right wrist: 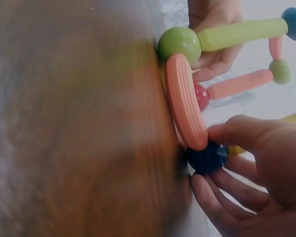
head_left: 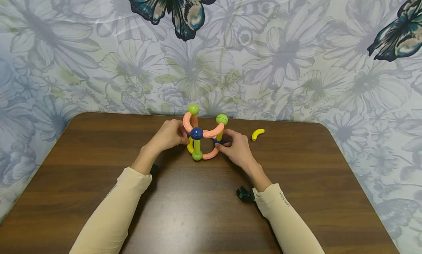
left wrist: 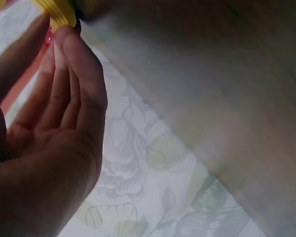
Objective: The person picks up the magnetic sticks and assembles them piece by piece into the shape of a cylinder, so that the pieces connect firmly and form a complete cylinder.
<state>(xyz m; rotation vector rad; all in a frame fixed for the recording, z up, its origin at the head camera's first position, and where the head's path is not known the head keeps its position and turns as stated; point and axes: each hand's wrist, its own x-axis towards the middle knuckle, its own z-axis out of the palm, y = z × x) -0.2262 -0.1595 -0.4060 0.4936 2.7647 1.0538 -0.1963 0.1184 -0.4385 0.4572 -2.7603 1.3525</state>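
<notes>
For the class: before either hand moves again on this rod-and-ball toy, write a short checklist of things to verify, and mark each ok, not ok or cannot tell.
1. Toy structure stands upright on the table: ok.
2. Left hand steadies the structure at a yellow piece: ok.
3. Right hand is at the dark blue ball at the base: ok.
4. All joints fully seated: cannot tell.
5. Spare yellow curved piece lies apart, near the right hand: ok.
</notes>
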